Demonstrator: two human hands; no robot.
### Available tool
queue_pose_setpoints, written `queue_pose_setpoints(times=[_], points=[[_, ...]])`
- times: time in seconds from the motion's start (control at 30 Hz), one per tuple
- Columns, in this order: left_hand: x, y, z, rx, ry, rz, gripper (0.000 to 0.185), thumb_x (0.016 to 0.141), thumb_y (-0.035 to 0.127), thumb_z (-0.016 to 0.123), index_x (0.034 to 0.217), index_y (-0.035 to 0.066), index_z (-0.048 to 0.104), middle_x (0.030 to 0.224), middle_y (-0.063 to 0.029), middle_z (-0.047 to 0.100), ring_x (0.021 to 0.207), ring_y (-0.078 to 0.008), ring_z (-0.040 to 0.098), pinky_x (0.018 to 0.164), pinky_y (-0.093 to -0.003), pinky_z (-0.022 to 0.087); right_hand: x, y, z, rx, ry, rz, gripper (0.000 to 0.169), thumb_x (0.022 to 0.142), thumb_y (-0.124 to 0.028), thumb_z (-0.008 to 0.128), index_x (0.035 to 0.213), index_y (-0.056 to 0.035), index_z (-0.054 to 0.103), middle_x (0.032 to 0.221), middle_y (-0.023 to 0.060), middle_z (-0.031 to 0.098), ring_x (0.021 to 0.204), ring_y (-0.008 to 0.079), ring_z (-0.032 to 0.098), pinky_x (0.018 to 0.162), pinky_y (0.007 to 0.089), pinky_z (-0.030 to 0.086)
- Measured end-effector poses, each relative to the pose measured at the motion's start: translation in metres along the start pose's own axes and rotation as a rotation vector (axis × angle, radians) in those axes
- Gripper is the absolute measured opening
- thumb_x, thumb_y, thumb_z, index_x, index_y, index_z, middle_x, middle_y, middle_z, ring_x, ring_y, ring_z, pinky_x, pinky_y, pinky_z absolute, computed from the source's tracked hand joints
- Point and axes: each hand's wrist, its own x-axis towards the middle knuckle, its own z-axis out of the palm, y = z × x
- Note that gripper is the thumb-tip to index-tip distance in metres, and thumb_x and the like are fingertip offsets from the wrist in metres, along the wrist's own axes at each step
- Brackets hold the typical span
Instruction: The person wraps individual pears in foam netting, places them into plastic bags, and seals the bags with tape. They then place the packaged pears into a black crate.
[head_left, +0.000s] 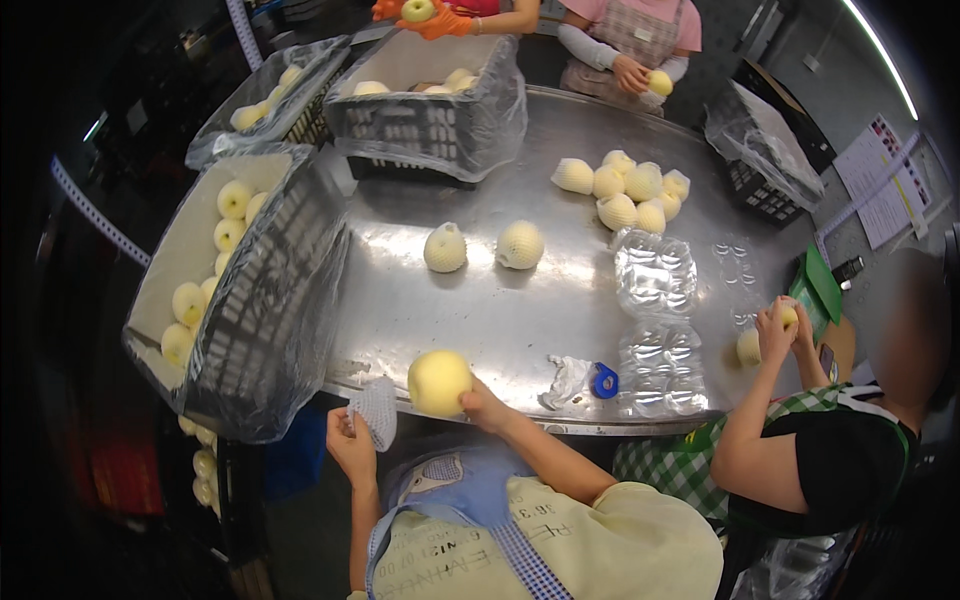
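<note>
My left hand (351, 448) pinches a white foam net sleeve (375, 412) just off the table's front edge. In my right hand (486, 406) is a bare pale-yellow apple (439, 382), held from its right side close to the sleeve. The two are apart. Beyond them on the steel table stand two net-wrapped fruits, a left one (445, 248) and a right one (520, 245). A cluster of wrapped fruits (630, 186) lies farther back.
A lined crate (262, 300) of apples borders the left; another crate (420, 135) stands behind. Clear plastic trays (657, 274), crumpled tissue (566, 381) and a blue tape dispenser (604, 381) lie on the right. A co-worker (802, 450) handles fruit at right; two others work across the table.
</note>
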Motion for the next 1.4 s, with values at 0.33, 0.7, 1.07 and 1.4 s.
queue_pose_setpoints(times=[0.33,0.7,1.07,1.4], points=[[0.039,0.019,0.049,-0.027,-0.340,0.151,0.017,0.076,-0.001,0.064,0.091,0.001,0.056,0.080,-0.0035,0.061,0.070,-0.0104,0.058,0.063,-0.0228,0.046,-0.001,0.004,0.041,-0.174,0.069,-0.027,0.085,0.076,-0.044,0.068,0.140,-0.0061,0.027,0.131,0.0115,0.039,0.125,0.0220,0.034,0.105,0.0351,0.027],[0.105,0.016,0.062,-0.147,-0.792,0.132,0.014,0.082,0.000,0.059,0.095,-0.002,0.060,0.087,-0.0053,0.065,0.077,-0.0113,0.061,0.068,-0.0231,0.048,0.031,0.008,0.062,-0.168,0.243,-0.165,0.085,0.076,-0.047,0.066,0.140,-0.0064,0.027,0.131,0.0100,0.040,0.126,0.0211,0.034,0.105,0.0347,0.026],[0.145,-0.006,0.066,-0.172,-1.083,0.127,0.021,0.084,0.001,0.055,0.103,-0.002,0.063,0.093,-0.0076,0.066,0.083,-0.0127,0.060,0.075,-0.0259,0.048,0.057,0.015,0.083,-0.210,0.476,-0.191,0.081,0.072,-0.031,0.075,0.136,-0.0029,0.033,0.124,0.0100,0.047,0.118,0.0193,0.044,0.101,0.0323,0.035],[0.162,0.008,0.064,-0.467,-1.086,-0.236,0.009,0.091,0.009,0.055,0.090,0.001,0.055,0.076,-0.0028,0.061,0.066,-0.0075,0.054,0.059,-0.0221,0.043,0.058,-0.010,0.065,-0.665,0.636,-0.103,0.088,0.067,-0.027,0.079,0.135,-0.0001,0.032,0.126,0.0152,0.048,0.117,0.0224,0.048,0.098,0.0332,0.039]])
